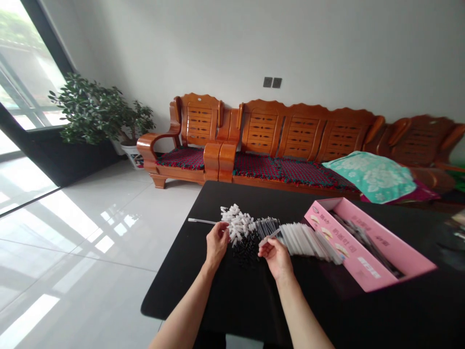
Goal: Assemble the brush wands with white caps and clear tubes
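My right hand (276, 256) is closed around a short translucent plastic tube (269, 237), which tilts up to the right. At the left edge of a heap of white plastic caps (242, 224), my left hand (217, 241) has its fingers curled together; anything between the fingertips is too small to make out. Small black pieces (244, 253) lie loose between both hands. Behind them is a bunch of thin dark sticks (268, 226). A row of clear plastic tubes (303, 240) lies right of my right hand. One white-tipped stick (200, 220) rests alone beyond my left hand.
A pink open box (358, 257) with dark long items inside stands on the black table (232, 300) at right. Beyond the table are wooden seats (305, 131) with a turquoise cloth (374, 177). A potted plant (98, 111) stands by the glass door.
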`<state>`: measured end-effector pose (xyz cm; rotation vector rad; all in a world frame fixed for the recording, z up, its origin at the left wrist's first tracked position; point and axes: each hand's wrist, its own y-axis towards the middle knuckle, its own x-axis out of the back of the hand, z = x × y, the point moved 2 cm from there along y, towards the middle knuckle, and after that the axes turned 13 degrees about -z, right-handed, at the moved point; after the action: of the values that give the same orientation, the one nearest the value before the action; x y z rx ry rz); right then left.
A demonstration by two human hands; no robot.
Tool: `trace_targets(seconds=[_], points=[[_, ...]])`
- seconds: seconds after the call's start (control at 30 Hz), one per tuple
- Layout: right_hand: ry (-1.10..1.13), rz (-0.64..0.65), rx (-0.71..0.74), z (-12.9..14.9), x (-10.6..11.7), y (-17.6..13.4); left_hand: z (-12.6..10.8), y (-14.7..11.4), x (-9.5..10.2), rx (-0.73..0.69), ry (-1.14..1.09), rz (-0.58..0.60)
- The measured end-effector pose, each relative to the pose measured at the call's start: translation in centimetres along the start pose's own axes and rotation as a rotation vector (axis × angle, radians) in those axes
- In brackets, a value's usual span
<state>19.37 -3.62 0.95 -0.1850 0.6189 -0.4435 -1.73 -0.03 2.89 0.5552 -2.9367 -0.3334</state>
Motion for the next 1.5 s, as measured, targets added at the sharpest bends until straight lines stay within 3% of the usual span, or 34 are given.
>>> trace_targets(seconds=[0.07, 0.2, 0.4, 0.47, 0.67, 0.77, 0.93, 1.07, 1.3, 1.5], points=[[-0.003, 0.028, -0.003, -0.5, 0.5, 0.0, 1.3, 0.2, 0.5, 0.016, 0.044, -0.052], [-0.015, 0.086, 0.014, -1.1, 0.8, -0.3, 2.2, -0.4, 0.9, -0.057, 0.191, 0.003], [-0.033, 0.084, 0.039, -1.1, 0.8, -0.5, 1.1, -1.7, 0.0, -0.276, 0.396, 0.292], [-0.037, 0.088, 0.038, -1.1, 0.9, -0.5, 1.0, -2.0, -0.4, -0.302, 0.450, 0.341], [-0.016, 0.107, 0.027, -1.4, 0.9, -0.7, 1.2, -2.0, -0.6, -0.310, 0.413, 0.332], [-0.006, 0.103, 0.032, -1.5, 0.9, -0.7, 1.5, -1.7, -0.6, -0.185, 0.213, 0.287], [-0.020, 0.101, 0.043, -1.6, 0.9, -0.5, 1.9, -1.6, -1.1, 0.258, -0.320, 0.259], [-0.021, 0.057, 0.030, -1.6, 0.8, -0.5, 1.8, -2.1, -1.4, 0.423, -0.517, 0.262], [-0.007, -0.077, 0.102, -0.8, -1.1, -1.2, 1.6, -2.9, -2.0, 0.534, -0.670, 0.306], [-0.084, -0.065, 0.219, 0.2, -3.5, -2.1, 1.1, -3.1, -2.2, 0.532, -0.693, 0.341]])
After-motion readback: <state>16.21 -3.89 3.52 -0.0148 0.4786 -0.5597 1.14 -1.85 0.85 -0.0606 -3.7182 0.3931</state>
